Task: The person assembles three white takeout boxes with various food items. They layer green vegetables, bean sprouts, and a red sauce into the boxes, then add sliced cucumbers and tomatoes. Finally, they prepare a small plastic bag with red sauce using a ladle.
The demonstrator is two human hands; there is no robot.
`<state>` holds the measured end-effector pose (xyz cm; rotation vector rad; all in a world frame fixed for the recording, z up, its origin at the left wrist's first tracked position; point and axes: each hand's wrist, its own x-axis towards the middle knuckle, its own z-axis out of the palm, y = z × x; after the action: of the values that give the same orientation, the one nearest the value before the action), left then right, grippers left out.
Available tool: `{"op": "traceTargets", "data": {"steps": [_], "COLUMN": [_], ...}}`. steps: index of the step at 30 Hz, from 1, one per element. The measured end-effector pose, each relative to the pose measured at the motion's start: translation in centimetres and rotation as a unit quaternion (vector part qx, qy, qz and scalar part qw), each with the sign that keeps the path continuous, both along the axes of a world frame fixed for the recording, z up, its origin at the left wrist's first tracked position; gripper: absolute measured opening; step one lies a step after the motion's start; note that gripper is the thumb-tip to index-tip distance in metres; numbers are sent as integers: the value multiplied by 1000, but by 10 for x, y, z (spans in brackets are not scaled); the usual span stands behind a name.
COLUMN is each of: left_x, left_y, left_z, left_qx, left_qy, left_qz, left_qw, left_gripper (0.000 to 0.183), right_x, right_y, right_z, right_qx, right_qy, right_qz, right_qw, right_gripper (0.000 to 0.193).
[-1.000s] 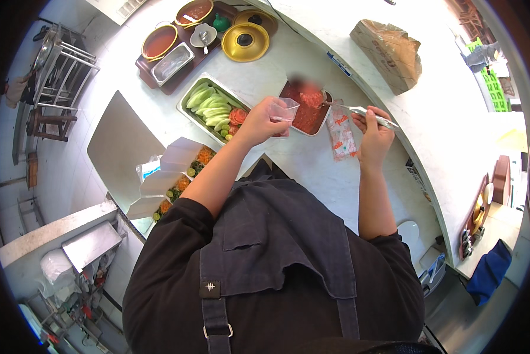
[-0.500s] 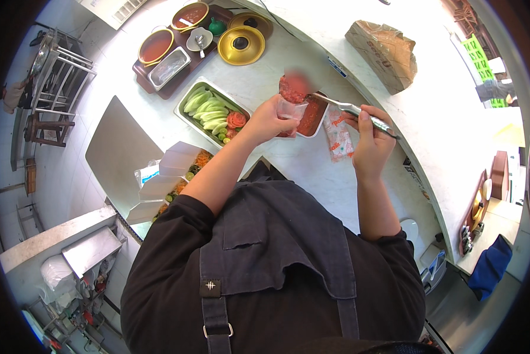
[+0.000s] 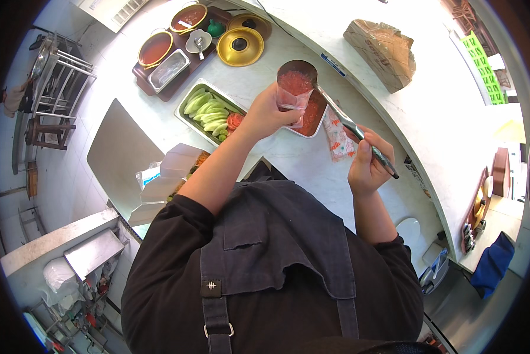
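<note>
My left hand [image 3: 266,114] grips a small clear plastic bag [image 3: 293,101] with its mouth spread and red inside its lower part. My right hand [image 3: 371,160] is closed round the handle of a metal ladle [image 3: 351,126]. The ladle's bowl is over the far side of the bag's mouth, with chunky red salsa [image 3: 294,79] in it. Beneath them both stands a metal pan [image 3: 322,126] of red salsa, partly hidden by my left hand and the bag. Left of my left wrist is a metal pan of sliced cucumber [image 3: 204,109], tomato and lime.
At the far left, a brown tray [image 3: 169,90] bears two pots, a white bowl and a metal container. Gold lids [image 3: 239,56] lie beside it. A plastic packet [image 3: 338,140] is near my right hand, a paper bag [image 3: 383,56] beyond. Open takeout boxes [image 3: 179,162] stand by my left arm.
The ladle's bowl has shifted slightly away and its inside now shows clearly with salsa in it. Its handle end and my right hand have come lower, nearer to me. The bag stays in my left hand.
</note>
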<state>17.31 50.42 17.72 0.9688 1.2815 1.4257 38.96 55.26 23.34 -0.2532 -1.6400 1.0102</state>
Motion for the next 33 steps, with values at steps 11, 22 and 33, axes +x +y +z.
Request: {"op": "traceTargets", "data": {"steps": [11, 22, 33], "left_x": [-2, 0, -4], "left_y": [1, -1, -5], "left_z": [21, 29, 31], "left_qx": [47, 72, 63], "left_qy": [40, 8, 80], "left_qz": [30, 36, 19], "left_qw": [998, 997, 995], "left_gripper": [43, 44, 42], "right_x": [6, 9, 7], "right_y": [-1, -3, -4], "right_z": [14, 19, 11], "right_qx": [93, 164, -90], "right_qy": [32, -3, 120], "right_qz": [21, 23, 54], "right_qw": [995, 986, 987], "right_gripper": [14, 12, 12]}}
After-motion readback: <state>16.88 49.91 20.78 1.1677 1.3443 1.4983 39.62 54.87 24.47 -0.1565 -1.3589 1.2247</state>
